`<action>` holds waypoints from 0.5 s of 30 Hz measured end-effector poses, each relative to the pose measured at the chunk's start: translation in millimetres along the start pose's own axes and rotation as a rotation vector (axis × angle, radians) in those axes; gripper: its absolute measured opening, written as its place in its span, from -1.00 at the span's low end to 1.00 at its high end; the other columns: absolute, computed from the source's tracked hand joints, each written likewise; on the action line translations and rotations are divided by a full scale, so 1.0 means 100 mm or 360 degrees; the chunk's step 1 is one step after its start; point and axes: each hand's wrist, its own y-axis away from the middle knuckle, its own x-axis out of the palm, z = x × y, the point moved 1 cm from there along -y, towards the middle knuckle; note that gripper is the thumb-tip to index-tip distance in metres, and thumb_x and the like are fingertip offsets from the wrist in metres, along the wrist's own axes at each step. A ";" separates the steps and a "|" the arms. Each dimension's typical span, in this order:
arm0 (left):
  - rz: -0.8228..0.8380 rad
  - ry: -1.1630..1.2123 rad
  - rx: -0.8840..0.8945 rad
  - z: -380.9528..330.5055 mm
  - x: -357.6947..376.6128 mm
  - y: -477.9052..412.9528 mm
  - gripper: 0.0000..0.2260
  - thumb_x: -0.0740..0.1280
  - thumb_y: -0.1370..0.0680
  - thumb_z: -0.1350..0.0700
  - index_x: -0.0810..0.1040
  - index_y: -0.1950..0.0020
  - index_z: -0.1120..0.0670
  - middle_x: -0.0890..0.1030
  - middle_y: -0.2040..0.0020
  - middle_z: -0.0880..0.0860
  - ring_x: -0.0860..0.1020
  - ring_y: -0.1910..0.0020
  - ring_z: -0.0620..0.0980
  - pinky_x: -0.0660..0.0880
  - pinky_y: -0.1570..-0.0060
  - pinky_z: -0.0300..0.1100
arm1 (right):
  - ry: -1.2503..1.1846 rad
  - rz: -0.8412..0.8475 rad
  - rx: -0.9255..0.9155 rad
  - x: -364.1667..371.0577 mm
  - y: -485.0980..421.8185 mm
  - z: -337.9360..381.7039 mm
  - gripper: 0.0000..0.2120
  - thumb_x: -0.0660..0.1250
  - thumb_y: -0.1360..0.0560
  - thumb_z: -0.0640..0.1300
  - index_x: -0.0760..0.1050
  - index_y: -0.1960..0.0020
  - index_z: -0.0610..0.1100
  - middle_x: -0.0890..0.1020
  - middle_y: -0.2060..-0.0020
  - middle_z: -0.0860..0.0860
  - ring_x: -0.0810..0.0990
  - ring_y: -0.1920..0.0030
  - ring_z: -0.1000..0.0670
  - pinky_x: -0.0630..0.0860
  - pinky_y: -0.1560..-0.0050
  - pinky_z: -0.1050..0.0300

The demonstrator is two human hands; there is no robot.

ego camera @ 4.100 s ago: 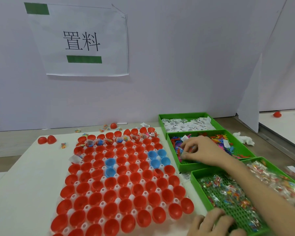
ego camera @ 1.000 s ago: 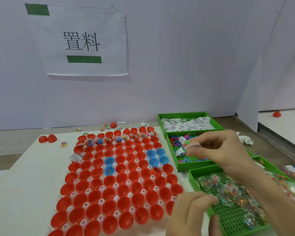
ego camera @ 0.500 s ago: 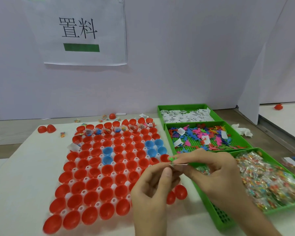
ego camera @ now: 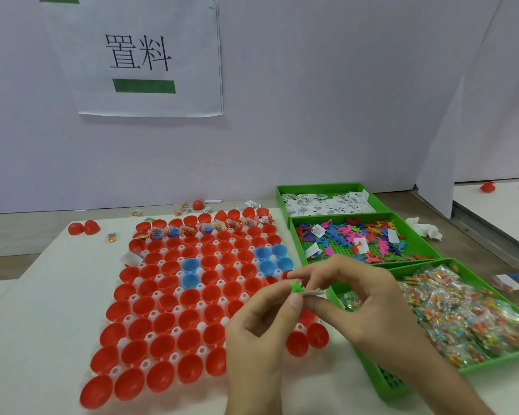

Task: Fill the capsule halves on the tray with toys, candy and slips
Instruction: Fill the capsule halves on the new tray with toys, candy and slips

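Tabletop [ego camera: 42, 310]: green bins [ego camera: 426, 250] of toys, candy, slips

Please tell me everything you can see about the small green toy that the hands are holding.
The green toy is a tiny bright green piece with spiky points, and looks like soft plastic. Its exact shape is too small to tell. It is held in the air over the near right part of the capsule tray, pinched between the left hand and the right hand, with a pale slip right under it.
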 end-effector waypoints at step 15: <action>0.0119 -0.0951 0.0432 0.05 0.02 0.04 -0.80 0.42 -0.48 0.21 0.73 0.04 -0.07 0.64 0.18 -0.11 0.63 0.18 -0.10 0.51 0.22 -0.34 | 0.0274 0.0385 0.0056 -0.26 -0.04 -0.13 -0.58 0.57 -0.38 -0.21 0.55 -0.12 0.15 0.66 0.21 0.06 0.67 0.20 0.02 0.60 0.13 0.19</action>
